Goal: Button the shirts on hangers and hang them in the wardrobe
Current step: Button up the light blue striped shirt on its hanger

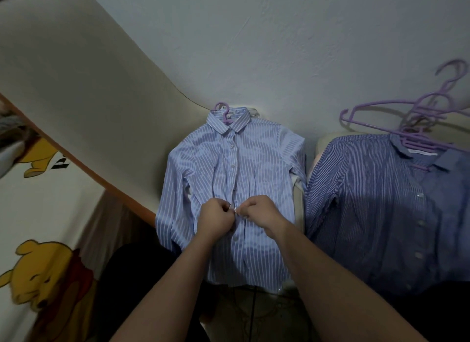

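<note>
My bare forearms enter from the bottom edge and meet over the light blue striped shirt [229,178], which lies flat, collar away from me, on a purple hanger [223,112] with only the hook showing. Left hand [215,218] and right hand [262,213] are both pinched on the placket at mid-front, knuckles almost touching, with a small button [235,209] between the fingertips; whether it is through its hole I cannot tell. Buttons above appear closed. Just right lies a darker blue striped shirt [376,201], front open, cut off by the frame. A pile of spare purple hangers [417,128] rests on its collar. Far left, a bear-print cloth [48,260], partly out of frame. The surface under the shirts is hidden.
</note>
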